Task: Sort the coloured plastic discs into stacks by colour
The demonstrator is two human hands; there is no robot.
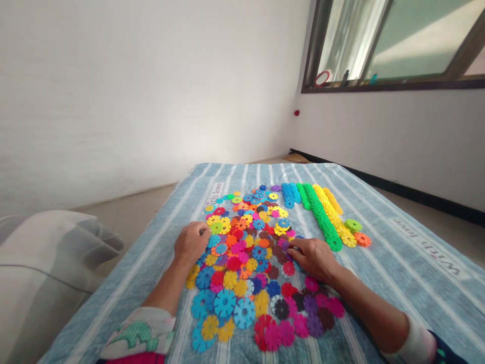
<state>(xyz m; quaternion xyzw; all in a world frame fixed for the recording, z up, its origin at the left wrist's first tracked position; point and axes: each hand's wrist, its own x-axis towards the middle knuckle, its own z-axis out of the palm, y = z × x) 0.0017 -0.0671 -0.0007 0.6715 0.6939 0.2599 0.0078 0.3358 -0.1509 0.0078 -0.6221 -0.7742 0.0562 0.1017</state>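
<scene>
Notched plastic discs (225,303) in many colours lie in a loose, overlapping spread over the cloth. At the left edge of this spread, my left hand (191,243) is closed with curled fingers, beside yellow and blue discs; what it grips, if anything, is hidden. My right hand (313,259) rests at the right edge with fingers pressed together, close to purple and brown discs, and I cannot make out anything in them. Beyond the right hand, discs are lined up by colour in overlapping rows: a long green row (322,218), a yellow row (332,210) and shorter blue ones (288,195).
A blue-grey striped cloth (144,273) covers the table. A lime disc (353,225) and an orange disc (362,239) lie by the yellow row's near end. White draped fabric (49,253) is at the left. A window (409,45) is at the upper right.
</scene>
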